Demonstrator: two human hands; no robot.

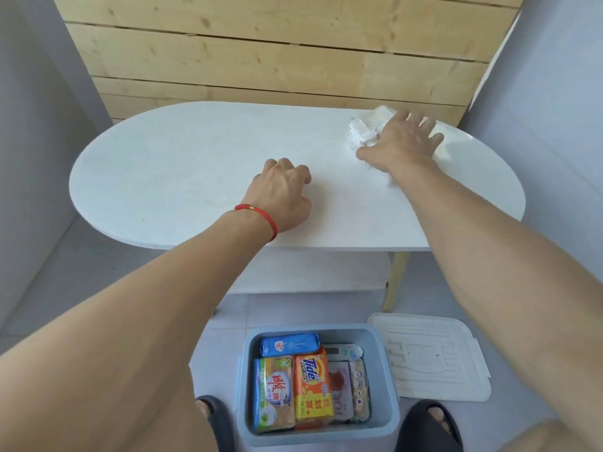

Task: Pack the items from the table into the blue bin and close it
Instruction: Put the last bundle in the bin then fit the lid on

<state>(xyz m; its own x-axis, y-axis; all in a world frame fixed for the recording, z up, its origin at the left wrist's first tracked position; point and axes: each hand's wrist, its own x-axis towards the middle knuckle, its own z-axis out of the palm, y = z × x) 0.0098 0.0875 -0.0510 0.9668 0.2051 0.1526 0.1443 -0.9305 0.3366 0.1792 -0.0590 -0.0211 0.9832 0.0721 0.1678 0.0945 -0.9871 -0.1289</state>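
The blue bin (388,370) stands open on the floor between my feet. It holds several soap and detergent packs, among them an orange Tide bar (312,386) and a blue pack (288,344). Its white lid (430,357) lies flat on the floor to the bin's right. On the white oval table (182,171), a white wrapped pack (365,130) lies at the far right. My right hand (403,143) rests on top of that pack with fingers spread. My left hand (282,194) sits near the table's middle, fingers curled, holding nothing.
A wooden slat wall stands behind the table. The table has a lower shelf (310,272) and a wooden leg (396,278) at the front right. My feet in black slippers (430,425) flank the bin. Grey walls stand close on both sides.
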